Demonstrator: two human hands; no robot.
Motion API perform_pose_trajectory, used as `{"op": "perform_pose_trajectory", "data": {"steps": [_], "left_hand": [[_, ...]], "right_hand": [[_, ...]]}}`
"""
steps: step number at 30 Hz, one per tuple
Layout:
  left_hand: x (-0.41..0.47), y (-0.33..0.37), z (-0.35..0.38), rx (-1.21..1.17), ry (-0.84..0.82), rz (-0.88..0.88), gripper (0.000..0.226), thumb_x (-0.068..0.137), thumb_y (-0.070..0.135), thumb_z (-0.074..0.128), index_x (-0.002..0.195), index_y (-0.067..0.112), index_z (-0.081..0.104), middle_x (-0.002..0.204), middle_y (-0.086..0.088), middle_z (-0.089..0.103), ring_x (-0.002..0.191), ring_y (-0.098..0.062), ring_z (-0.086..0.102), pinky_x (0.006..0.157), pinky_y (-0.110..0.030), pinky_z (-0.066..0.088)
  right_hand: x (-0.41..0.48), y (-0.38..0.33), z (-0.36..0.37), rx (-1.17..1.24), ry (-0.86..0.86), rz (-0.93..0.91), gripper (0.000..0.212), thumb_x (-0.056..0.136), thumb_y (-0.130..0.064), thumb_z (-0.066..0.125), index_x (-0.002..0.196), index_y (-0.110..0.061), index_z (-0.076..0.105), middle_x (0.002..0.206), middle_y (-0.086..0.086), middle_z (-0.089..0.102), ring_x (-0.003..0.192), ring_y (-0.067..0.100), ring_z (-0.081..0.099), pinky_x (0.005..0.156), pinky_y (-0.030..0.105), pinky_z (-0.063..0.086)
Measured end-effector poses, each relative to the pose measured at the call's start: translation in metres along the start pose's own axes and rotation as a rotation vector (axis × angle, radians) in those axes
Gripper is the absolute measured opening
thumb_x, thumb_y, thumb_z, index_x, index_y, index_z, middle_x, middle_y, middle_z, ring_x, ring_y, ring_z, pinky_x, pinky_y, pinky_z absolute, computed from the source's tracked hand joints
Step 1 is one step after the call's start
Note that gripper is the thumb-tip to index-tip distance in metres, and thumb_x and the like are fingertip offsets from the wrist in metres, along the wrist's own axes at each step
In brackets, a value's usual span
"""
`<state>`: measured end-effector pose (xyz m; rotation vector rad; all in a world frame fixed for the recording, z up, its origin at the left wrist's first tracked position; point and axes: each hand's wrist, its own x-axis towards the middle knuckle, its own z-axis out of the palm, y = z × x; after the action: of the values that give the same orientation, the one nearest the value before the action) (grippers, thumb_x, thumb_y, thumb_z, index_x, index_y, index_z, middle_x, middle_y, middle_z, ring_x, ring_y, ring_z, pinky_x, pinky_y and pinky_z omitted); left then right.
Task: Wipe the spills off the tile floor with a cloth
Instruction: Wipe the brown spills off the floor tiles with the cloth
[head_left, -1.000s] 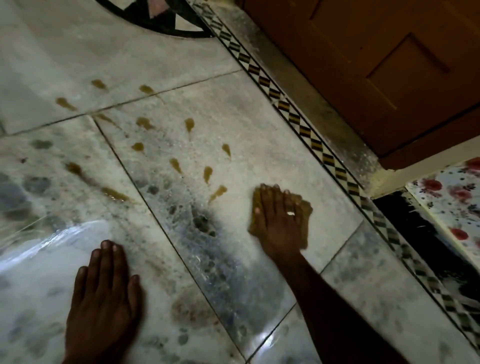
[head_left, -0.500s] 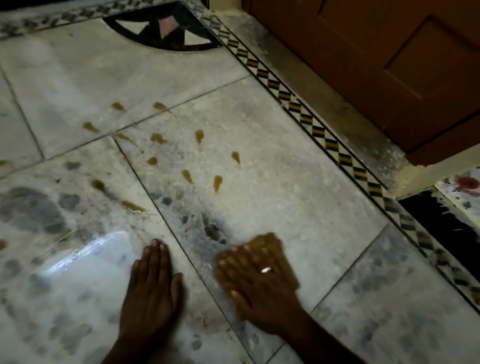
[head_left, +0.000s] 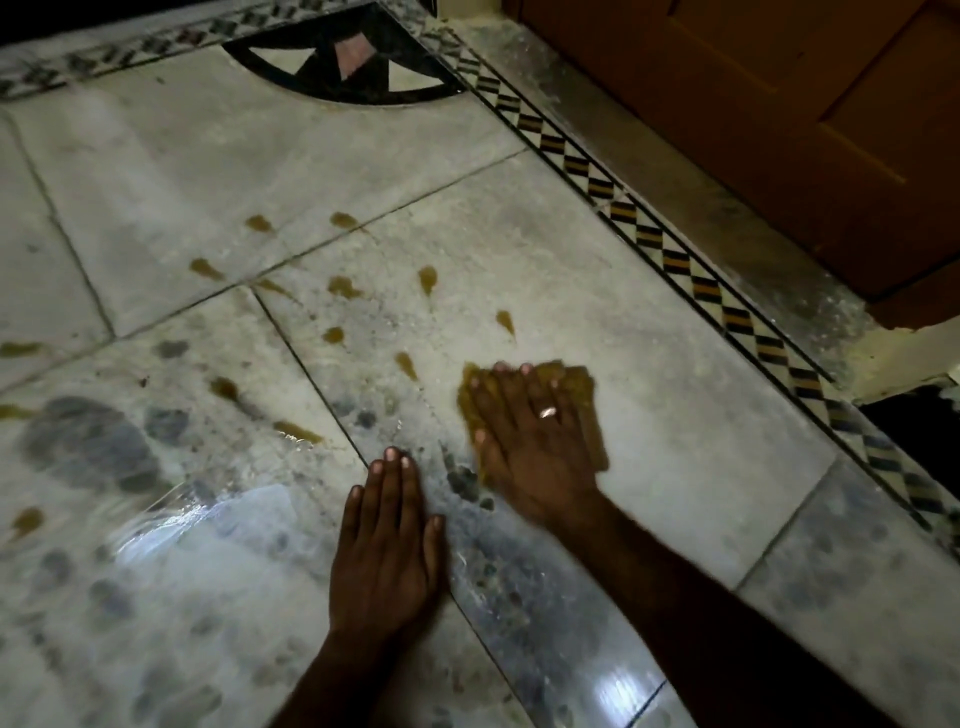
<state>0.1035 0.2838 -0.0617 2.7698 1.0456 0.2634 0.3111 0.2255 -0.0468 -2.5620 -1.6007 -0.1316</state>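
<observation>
Across left and centre of frame, brown spills (head_left: 340, 287) dotted over pale tile floor (head_left: 675, 441), nearest drop close to cloth's (head_left: 579, 387) left edge. Lower centre, left hand (head_left: 387, 561) flat on floor, fingers straight and together, holding nothing. Just right, right hand (head_left: 535, 447) pressing brownish cloth flat, fingers spread. Upper right, patterned border strip (head_left: 675, 254), then wooden door (head_left: 779, 130).

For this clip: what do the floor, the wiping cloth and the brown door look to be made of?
Floor tiles: polished stone, likely marble or marble-look tile, going by grey veining and bright glare.
Cloth under the right hand: soft fabric, yellowish-brown, pressed flat; weave too blurred to tell.
Door: probably wood, matte brown, with recessed panel edges.
</observation>
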Motion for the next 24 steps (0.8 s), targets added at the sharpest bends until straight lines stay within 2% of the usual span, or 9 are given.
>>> {"op": "perform_pose_trajectory", "data": {"steps": [3,5,6,8,11,14,17,20,24], "left_hand": [[0.008,-0.002,0.001,-0.001,0.024,0.005,0.060,0.102,0.033,0.036,0.153,0.000,0.035,0.162,-0.018,0.033,0.150,-0.031,0.033,0.119,-0.050,0.033],[0.013,-0.004,-0.001,-0.003,0.029,0.021,0.060,0.102,0.033,0.035,0.153,0.000,0.036,0.162,-0.017,0.033,0.150,-0.031,0.033,0.119,-0.050,0.032],[0.015,-0.004,-0.002,-0.006,0.026,0.020,0.061,0.102,0.033,0.034,0.153,0.001,0.035,0.162,-0.017,0.032,0.150,-0.030,0.032,0.120,-0.050,0.031],[0.016,-0.004,-0.002,-0.012,0.013,-0.002,0.062,0.101,0.035,0.033,0.154,0.003,0.033,0.164,-0.015,0.030,0.152,-0.029,0.029,0.121,-0.049,0.028],[0.015,-0.003,-0.001,-0.008,0.025,-0.020,0.063,0.100,0.036,0.034,0.155,0.004,0.033,0.164,-0.013,0.029,0.152,-0.028,0.028,0.122,-0.049,0.026],[0.016,-0.001,0.000,0.000,0.078,-0.027,0.062,0.097,0.035,0.038,0.150,0.004,0.042,0.160,-0.014,0.038,0.148,-0.030,0.037,0.118,-0.050,0.033],[0.020,-0.001,0.002,0.024,0.113,-0.055,0.061,0.095,0.035,0.038,0.147,0.003,0.048,0.156,-0.015,0.043,0.143,-0.031,0.044,0.115,-0.050,0.035],[0.020,-0.004,0.007,0.055,0.164,-0.105,0.061,0.095,0.033,0.038,0.145,0.000,0.048,0.154,-0.018,0.045,0.141,-0.032,0.046,0.113,-0.051,0.036],[0.020,-0.005,0.011,0.054,0.166,-0.150,0.062,0.096,0.035,0.037,0.146,0.000,0.047,0.155,-0.019,0.044,0.141,-0.030,0.045,0.111,-0.051,0.037]], "right_hand": [[-0.050,-0.003,-0.009,-0.004,-0.014,-0.233,0.056,0.107,-0.040,0.041,0.161,-0.027,0.035,0.167,0.005,0.036,0.155,0.030,0.032,0.126,0.055,0.023],[-0.072,0.018,-0.016,-0.022,-0.031,-0.300,0.057,0.106,-0.040,0.041,0.161,-0.027,0.034,0.167,0.005,0.036,0.154,0.030,0.033,0.123,0.058,0.028],[-0.072,0.033,-0.016,-0.034,-0.012,-0.269,0.056,0.106,-0.039,0.041,0.160,-0.025,0.036,0.165,0.007,0.038,0.152,0.033,0.037,0.121,0.062,0.031],[-0.055,0.062,-0.010,-0.055,0.024,-0.074,0.053,0.108,-0.037,0.038,0.159,-0.022,0.038,0.162,0.014,0.041,0.147,0.040,0.044,0.116,0.066,0.035],[0.009,0.085,0.002,-0.037,-0.008,0.230,0.055,0.110,-0.040,0.024,0.160,-0.022,0.035,0.162,0.016,0.041,0.146,0.042,0.043,0.119,0.062,0.033],[0.073,0.064,0.010,0.001,-0.039,0.293,0.058,0.106,-0.043,0.027,0.160,-0.024,0.037,0.162,0.015,0.043,0.147,0.042,0.043,0.119,0.063,0.030],[0.094,0.015,0.013,-0.010,0.028,0.138,0.056,0.105,-0.043,0.033,0.157,-0.025,0.040,0.159,0.014,0.048,0.143,0.042,0.047,0.119,0.065,0.030],[0.056,-0.026,0.006,0.020,0.029,-0.109,0.053,0.105,-0.040,0.041,0.157,-0.029,0.041,0.161,0.009,0.046,0.149,0.037,0.042,0.126,0.058,0.018],[-0.007,-0.006,-0.009,-0.004,-0.014,-0.290,0.059,0.103,-0.041,0.047,0.160,-0.034,0.035,0.166,0.002,0.037,0.155,0.027,0.032,0.127,0.053,0.021]]}}
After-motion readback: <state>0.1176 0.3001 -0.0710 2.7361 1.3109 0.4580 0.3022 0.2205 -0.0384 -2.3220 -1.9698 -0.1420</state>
